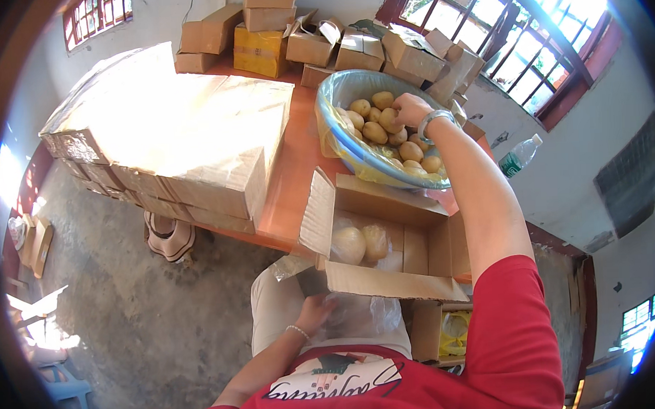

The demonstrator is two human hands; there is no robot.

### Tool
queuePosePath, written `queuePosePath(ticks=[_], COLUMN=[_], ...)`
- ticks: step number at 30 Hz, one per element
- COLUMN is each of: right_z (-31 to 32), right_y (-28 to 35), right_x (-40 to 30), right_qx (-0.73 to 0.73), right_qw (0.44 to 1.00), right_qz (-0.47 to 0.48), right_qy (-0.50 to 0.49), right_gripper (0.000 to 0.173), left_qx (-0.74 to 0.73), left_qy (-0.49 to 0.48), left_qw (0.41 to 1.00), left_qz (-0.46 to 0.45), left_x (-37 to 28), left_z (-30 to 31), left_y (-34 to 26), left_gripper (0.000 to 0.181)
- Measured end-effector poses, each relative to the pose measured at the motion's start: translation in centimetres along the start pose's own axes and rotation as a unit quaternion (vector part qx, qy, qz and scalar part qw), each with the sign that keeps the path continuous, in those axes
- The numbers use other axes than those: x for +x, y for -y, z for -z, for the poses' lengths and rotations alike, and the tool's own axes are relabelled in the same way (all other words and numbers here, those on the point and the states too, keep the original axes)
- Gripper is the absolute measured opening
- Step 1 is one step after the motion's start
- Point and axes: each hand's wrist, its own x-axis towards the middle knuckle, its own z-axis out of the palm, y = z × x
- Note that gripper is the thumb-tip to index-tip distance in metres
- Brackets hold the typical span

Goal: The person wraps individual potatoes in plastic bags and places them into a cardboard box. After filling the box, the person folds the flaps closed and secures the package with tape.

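Note:
My right hand [412, 110] reaches into a round blue basin [330, 134] lined with translucent yellow plastic film. Its fingertips close on one round, yellow-brown piece of produce [389, 119]; whether it is a potato or a fruit cannot be settled. Several similar pieces [375, 132] lie heaped around it. Low over my lap, my left hand [316, 314] grips a clear plastic bag [364, 315], with its fingertips partly hidden. Between my hands, an open cardboard box [389, 281] contains two round items [348, 245] wrapped in clear plastic at its left end.
Stacked cartons [213, 195] cover the left of the orange table [281, 203]. More cardboard boxes [360, 47] line its far side. A plastic bottle [520, 155] stands past my right forearm. Beneath the table edge, another box [426, 331] holds something yellow. A blue stool [69, 389] sits lower left.

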Motion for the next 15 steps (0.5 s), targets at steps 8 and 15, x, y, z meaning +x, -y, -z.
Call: queuePosePath(ticks=[8,15], right_z=[-1.3,0.6], right_y=[0.1,1.1], right_x=[-3.1,-7.4], right_qx=[-0.027,-0.038], right_qw=[0.996,0.976], right_qz=[0.039,0.143], right_qy=[-0.071,-0.160], right_gripper=[0.042,0.044], left_qx=[0.026,0.011], left_qy=[0.021,-0.006], left_qw=[0.997,0.999], left_qz=[0.066,0.033], left_x=[-1.1,-1.7], left_z=[-0.1,0.5], left_y=[-4.0,-4.3], left_gripper=[0.019,0.023])
